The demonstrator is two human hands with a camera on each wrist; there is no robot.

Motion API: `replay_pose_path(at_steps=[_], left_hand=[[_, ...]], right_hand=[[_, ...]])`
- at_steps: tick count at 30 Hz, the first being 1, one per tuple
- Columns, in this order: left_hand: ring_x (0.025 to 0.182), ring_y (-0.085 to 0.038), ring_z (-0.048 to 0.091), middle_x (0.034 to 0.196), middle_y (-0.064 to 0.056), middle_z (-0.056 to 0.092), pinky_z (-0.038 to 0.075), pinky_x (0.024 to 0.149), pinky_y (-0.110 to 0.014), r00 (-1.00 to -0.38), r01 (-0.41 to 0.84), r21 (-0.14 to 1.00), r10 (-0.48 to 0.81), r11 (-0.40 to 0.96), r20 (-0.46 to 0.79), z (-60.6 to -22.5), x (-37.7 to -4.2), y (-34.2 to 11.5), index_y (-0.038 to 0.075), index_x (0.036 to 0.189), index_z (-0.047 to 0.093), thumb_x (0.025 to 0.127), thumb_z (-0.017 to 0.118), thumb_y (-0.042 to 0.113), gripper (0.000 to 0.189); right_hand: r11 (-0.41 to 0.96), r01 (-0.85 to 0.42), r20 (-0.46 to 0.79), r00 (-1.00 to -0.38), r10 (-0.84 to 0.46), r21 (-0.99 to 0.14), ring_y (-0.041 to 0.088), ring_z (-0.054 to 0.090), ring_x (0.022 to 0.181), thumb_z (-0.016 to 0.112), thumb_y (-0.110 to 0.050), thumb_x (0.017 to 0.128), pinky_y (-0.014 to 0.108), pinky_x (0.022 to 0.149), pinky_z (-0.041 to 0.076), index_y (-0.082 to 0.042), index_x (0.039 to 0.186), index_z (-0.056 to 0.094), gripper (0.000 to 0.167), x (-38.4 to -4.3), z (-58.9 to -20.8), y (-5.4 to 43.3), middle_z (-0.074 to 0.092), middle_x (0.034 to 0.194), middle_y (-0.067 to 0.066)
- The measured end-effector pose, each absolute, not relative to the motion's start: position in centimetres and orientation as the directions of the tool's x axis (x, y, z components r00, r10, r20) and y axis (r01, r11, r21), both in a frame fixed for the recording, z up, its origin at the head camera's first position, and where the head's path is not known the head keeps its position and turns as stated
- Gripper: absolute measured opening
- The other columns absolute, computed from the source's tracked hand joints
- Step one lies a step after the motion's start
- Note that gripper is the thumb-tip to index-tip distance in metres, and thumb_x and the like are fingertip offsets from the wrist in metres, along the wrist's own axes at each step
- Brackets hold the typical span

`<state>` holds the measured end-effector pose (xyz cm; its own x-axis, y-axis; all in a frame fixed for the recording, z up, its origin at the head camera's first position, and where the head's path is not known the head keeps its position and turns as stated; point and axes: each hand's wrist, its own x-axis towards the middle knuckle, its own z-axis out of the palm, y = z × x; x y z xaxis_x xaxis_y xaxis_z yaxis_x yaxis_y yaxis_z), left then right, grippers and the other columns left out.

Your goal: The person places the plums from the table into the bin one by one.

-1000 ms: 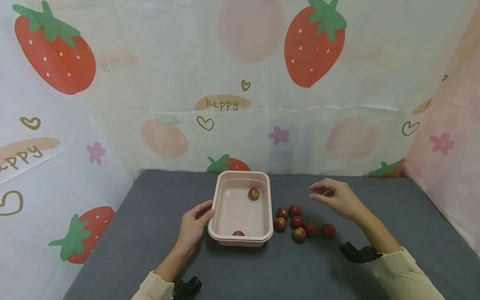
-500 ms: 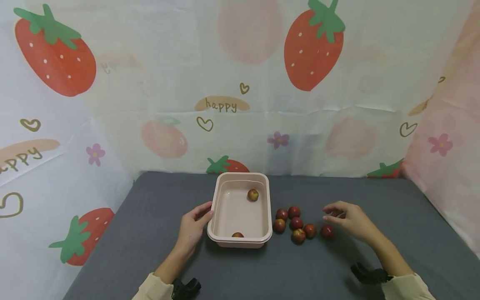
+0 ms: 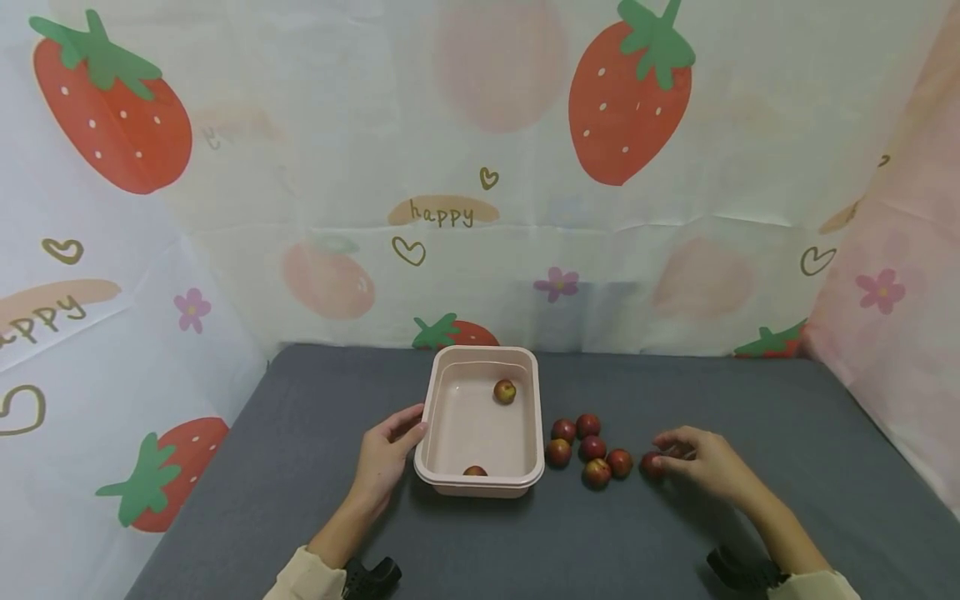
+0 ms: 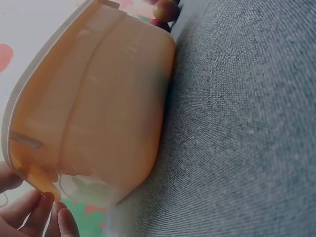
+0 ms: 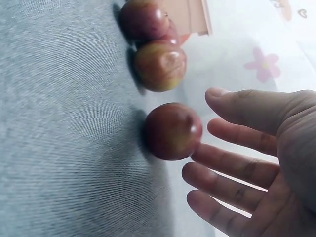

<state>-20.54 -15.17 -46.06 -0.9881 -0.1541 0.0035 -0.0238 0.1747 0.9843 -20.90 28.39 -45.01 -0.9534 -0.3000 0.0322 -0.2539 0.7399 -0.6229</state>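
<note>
A pale pink plastic container (image 3: 480, 425) stands on the table with two plums inside, one plum (image 3: 505, 392) toward the back and one plum (image 3: 475, 471) half hidden by the front rim. My left hand (image 3: 384, 457) holds its left rim, and the left wrist view shows the fingertips (image 4: 47, 197) at that edge. To the right, my right hand (image 3: 705, 462) is at a lone red plum (image 3: 650, 467). In the right wrist view its thumb and fingers are spread behind this plum (image 5: 173, 131), not closed around it.
Several red and yellowish plums, such as one dark plum (image 3: 592, 447), lie in a loose cluster between the container and my right hand. Grey cloth covers the table (image 3: 337, 383). A strawberry-print curtain (image 3: 465, 275) hangs along the back and sides.
My right hand has come down and toward me, from above the table behind the plums to the rightmost plum. The left hand and container have stayed put.
</note>
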Motion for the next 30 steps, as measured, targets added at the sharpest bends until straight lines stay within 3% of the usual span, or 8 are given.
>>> replay_pose_path(at_steps=[8, 18, 30], left_hand=[[0.119, -0.025, 0.057, 0.128, -0.017, 0.063, 0.046, 0.085, -0.013, -0.987, -0.024, 0.983, -0.16, 0.181, 0.005, -46.3, -20.6, -15.2, 0.004, 0.13, 0.061, 0.093, 0.064, 0.014, 0.038], [0.119, -0.024, 0.057, 0.128, -0.014, 0.064, 0.047, 0.098, -0.034, -0.986, -0.045, 0.98, -0.168, 0.193, -0.012, -46.3, -20.7, -15.2, 0.006, 0.13, 0.062, 0.093, 0.064, 0.014, 0.037], [0.121, -0.025, 0.056, 0.13, -0.018, 0.062, 0.046, 0.088, -0.014, -0.988, -0.018, 0.984, -0.152, 0.175, 0.009, -46.2, -20.6, -15.1, 0.003, 0.131, 0.06, 0.093, 0.064, 0.014, 0.04]], right_hand=[[0.734, -0.175, -0.045, -0.962, -0.269, -0.656, 0.017, 0.065, 0.086, 0.072, -0.028, 0.087, 0.03, 0.07, 0.052, -0.002, 0.112, 0.068, 0.036, -20.6, -45.6, 28.2, 0.071, 0.101, 0.009], [0.715, -0.118, -0.079, -0.969, -0.236, -0.689, 0.02, 0.067, 0.09, 0.073, -0.027, 0.086, 0.027, 0.067, 0.053, -0.002, 0.114, 0.067, 0.038, -20.5, -46.2, 28.0, 0.069, 0.108, 0.014], [0.714, -0.11, -0.071, -0.973, -0.219, -0.691, 0.017, 0.067, 0.088, 0.073, -0.027, 0.086, 0.026, 0.065, 0.052, -0.002, 0.113, 0.068, 0.037, -20.5, -46.5, 28.1, 0.071, 0.105, 0.011]])
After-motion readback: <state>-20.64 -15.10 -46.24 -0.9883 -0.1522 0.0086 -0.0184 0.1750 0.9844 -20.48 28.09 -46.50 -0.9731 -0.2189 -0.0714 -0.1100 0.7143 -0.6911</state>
